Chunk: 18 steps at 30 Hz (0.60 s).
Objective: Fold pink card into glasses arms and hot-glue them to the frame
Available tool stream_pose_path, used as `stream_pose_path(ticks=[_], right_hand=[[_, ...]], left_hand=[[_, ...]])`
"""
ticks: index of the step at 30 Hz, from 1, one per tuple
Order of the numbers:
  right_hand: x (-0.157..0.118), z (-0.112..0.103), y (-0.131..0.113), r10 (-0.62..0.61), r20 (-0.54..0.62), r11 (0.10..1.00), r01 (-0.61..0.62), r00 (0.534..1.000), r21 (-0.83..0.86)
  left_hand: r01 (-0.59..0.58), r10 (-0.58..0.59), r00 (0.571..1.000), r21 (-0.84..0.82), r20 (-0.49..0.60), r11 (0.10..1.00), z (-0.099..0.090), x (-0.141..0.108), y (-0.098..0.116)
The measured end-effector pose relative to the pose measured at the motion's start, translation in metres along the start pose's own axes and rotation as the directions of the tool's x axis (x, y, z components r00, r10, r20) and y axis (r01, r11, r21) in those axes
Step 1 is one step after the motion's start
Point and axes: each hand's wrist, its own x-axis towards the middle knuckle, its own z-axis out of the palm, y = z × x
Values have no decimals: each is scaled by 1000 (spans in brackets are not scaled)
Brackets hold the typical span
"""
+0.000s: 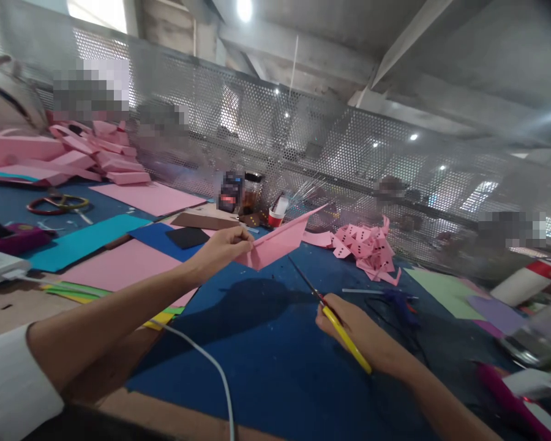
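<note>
My left hand (232, 245) pinches the left end of a folded pink paper piece (282, 242), raised over the blue mat (257, 367). Lower and to the right, my right hand (349, 324) is closed round scissors with a yellow handle (344, 337); their blades point up and left, apart from the paper. Behind the scissors lies a heap of cut pink pieces with dark dots (365, 248).
At the left are pink folded strips (101, 150), round-handled scissors (57, 204) and a turquoise sheet (89, 240). A white cable (206, 355) crosses the front. A blue glue gun (401, 306) lies right; a red-white cup (278, 212) stands behind.
</note>
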Motion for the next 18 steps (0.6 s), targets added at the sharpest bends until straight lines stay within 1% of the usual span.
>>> stream_pose_path(ticks=[4,12,18], right_hand=[[2,1,-4,-7,8,999,7,1000,-47],[1,3,-12,-44,38,998,46,998,-46],[3,8,-13,-30,32,999,31,999,-22]], left_hand=[[2,-2,1000,-31,15,1000,2,-4,3],[46,-39,991,-49,126,998,9,-8,0],[59,-50,987,-54,151,997,13,-14,3]])
